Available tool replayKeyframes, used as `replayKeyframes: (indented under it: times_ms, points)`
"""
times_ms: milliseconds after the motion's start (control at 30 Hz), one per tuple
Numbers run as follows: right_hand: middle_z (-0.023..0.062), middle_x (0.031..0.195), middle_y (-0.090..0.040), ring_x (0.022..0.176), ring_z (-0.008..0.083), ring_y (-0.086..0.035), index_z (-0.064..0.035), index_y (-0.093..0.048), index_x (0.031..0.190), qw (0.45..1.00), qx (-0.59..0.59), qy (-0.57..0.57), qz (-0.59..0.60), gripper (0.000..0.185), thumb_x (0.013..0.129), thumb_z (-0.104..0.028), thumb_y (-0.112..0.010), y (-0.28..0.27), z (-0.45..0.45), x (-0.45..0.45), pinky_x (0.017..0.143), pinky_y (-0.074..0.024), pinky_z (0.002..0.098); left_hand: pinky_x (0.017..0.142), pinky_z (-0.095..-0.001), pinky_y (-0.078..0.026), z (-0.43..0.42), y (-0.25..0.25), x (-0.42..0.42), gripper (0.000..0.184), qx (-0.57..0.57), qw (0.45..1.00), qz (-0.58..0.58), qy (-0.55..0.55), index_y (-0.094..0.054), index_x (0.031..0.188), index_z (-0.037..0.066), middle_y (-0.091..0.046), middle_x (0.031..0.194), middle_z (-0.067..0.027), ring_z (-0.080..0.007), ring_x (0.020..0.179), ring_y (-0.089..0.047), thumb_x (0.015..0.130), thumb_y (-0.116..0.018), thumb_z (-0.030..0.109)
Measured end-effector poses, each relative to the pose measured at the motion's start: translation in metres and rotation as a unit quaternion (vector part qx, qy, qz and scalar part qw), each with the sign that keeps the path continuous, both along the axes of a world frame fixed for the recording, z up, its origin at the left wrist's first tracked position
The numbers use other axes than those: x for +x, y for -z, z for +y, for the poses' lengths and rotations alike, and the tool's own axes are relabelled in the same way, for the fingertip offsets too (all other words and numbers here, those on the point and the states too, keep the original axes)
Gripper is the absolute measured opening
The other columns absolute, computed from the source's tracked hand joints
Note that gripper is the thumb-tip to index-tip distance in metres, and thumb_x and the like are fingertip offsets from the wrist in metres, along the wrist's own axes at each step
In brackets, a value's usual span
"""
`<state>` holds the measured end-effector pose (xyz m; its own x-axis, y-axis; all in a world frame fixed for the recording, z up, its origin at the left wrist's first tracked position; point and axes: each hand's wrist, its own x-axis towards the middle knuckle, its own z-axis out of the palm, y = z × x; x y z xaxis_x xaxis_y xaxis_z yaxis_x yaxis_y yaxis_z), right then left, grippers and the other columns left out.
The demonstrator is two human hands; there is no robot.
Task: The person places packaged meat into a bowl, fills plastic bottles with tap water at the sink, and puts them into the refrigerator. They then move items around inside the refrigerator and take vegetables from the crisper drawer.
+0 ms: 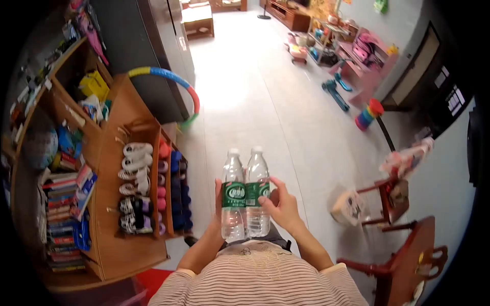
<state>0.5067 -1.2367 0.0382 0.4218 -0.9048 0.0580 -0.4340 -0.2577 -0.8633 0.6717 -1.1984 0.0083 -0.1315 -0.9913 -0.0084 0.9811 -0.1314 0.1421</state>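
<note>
Two clear plastic bottles with green labels and white caps are held upright, side by side and touching, in front of my striped shirt (255,275). My left hand (218,204) grips the left bottle (233,219) from its outer side, with most of its fingers hidden behind it. Around the right bottle (259,222) my right hand (284,206) is closed, its thumb lying across the label. Both bottles look see-through, with no liquid that I can make out.
Left of me stands a wooden shelf unit (115,255) with books (61,219) and rows of shoes (137,163). A hula hoop (173,76) leans by a dark cabinet. To the right are wooden chairs (403,265), a bin (349,206) and a rainbow-coloured toy (368,115).
</note>
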Motion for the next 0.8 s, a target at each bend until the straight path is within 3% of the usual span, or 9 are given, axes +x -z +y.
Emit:
replayKeyframes:
  times_ms: [67,133,367,467,500,600,633,733,800]
  points:
    - [0.0042,0.057,-0.053,0.051,0.0113,-0.05,-0.0038,-0.04,0.125,0.999,0.014,-0.041,-0.014,0.056,0.08,-0.024,-0.066,-0.007,-0.063,0.025,0.049,-0.0395,0.0254,0.093,-0.0438,-0.044,-0.06,0.021,0.028,0.072,0.001,0.997,0.029,-0.072,-0.036,0.133,0.006,-0.049,0.124,-0.0149,-0.0275,0.111,-0.052,0.087,-0.038,0.061]
    - [0.0054,0.059,-0.055,0.053,0.0121,-0.053,-0.003,-0.04,0.125,0.997,0.02,-0.074,-0.028,0.056,0.08,-0.024,-0.066,-0.01,-0.122,0.052,0.051,-0.0412,0.0253,0.09,-0.0434,-0.047,-0.107,0.016,0.052,0.075,-0.039,0.994,0.025,-0.102,-0.035,0.132,0.002,-0.051,0.123,-0.0162,-0.0276,0.106,-0.055,0.086,-0.042,0.06]
    - [0.009,0.066,-0.061,0.056,0.0177,-0.059,-0.0014,-0.037,0.126,0.979,0.0,-0.205,-0.015,0.058,0.081,-0.026,-0.065,-0.006,-0.33,0.166,0.054,-0.0462,0.029,0.087,-0.0403,-0.047,-0.275,0.021,0.153,0.081,0.061,0.976,-0.062,-0.2,-0.035,0.134,0.007,-0.052,0.121,-0.0144,-0.0268,0.104,-0.055,0.08,-0.046,0.066]
    - [0.0094,0.066,-0.06,0.056,0.0193,-0.059,-0.0011,-0.036,0.125,0.978,-0.009,-0.207,-0.004,0.058,0.082,-0.027,-0.065,-0.003,-0.416,0.213,0.053,-0.046,0.0302,0.089,-0.04,-0.046,-0.362,0.054,0.204,0.082,0.005,0.985,-0.06,-0.162,-0.035,0.135,0.008,-0.051,0.122,-0.0145,-0.0271,0.105,-0.055,0.08,-0.044,0.067]
    - [0.0092,0.065,-0.06,0.056,0.0192,-0.059,-0.0015,-0.037,0.125,0.979,-0.024,-0.204,0.001,0.058,0.082,-0.027,-0.065,-0.001,-0.443,0.226,0.053,-0.0459,0.0302,0.09,-0.0406,-0.046,-0.39,0.038,0.21,0.082,-0.001,0.979,-0.038,-0.202,-0.035,0.135,0.009,-0.051,0.123,-0.0151,-0.0275,0.106,-0.054,0.08,-0.043,0.068]
    - [0.0078,0.063,-0.059,0.055,0.0173,-0.059,-0.0039,-0.038,0.126,0.978,-0.047,-0.203,-0.002,0.055,0.082,-0.025,-0.064,-0.003,-0.528,0.26,0.051,-0.0447,0.0284,0.092,-0.0412,-0.046,-0.477,0.014,0.241,0.083,-0.015,0.982,-0.025,-0.186,-0.035,0.133,0.003,-0.049,0.125,-0.0147,-0.0268,0.108,-0.053,0.08,-0.047,0.066]
    - [0.0075,0.063,-0.058,0.055,0.0169,-0.058,-0.0043,-0.038,0.126,0.979,-0.037,-0.199,-0.001,0.055,0.082,-0.024,-0.064,-0.008,-0.554,0.27,0.052,-0.0445,0.0278,0.091,-0.0398,-0.046,-0.503,0.006,0.251,0.084,-0.048,0.985,0.035,-0.162,-0.035,0.133,0.003,-0.049,0.124,-0.0147,-0.0264,0.108,-0.053,0.08,-0.047,0.066]
    - [0.0059,0.062,-0.058,0.053,0.0137,-0.056,-0.0044,-0.038,0.126,0.979,-0.016,-0.203,-0.009,0.053,0.083,-0.021,-0.064,-0.014,-0.628,0.302,0.051,-0.0438,0.0268,0.09,-0.039,-0.047,-0.577,0.007,0.284,0.085,0.027,0.978,-0.043,-0.204,-0.034,0.133,0.001,-0.05,0.123,-0.0156,-0.0261,0.107,-0.054,0.079,-0.048,0.066]
    - [0.0055,0.062,-0.058,0.053,0.0124,-0.054,-0.0044,-0.037,0.127,0.974,-0.009,-0.226,-0.013,0.053,0.083,-0.02,-0.063,-0.015,-0.683,0.33,0.051,-0.0439,0.027,0.091,-0.0455,-0.046,-0.624,0.018,0.314,0.09,0.007,0.977,0.015,-0.212,-0.033,0.133,0.001,-0.048,0.125,-0.0172,-0.0303,0.109,-0.052,0.077,-0.048,0.069]
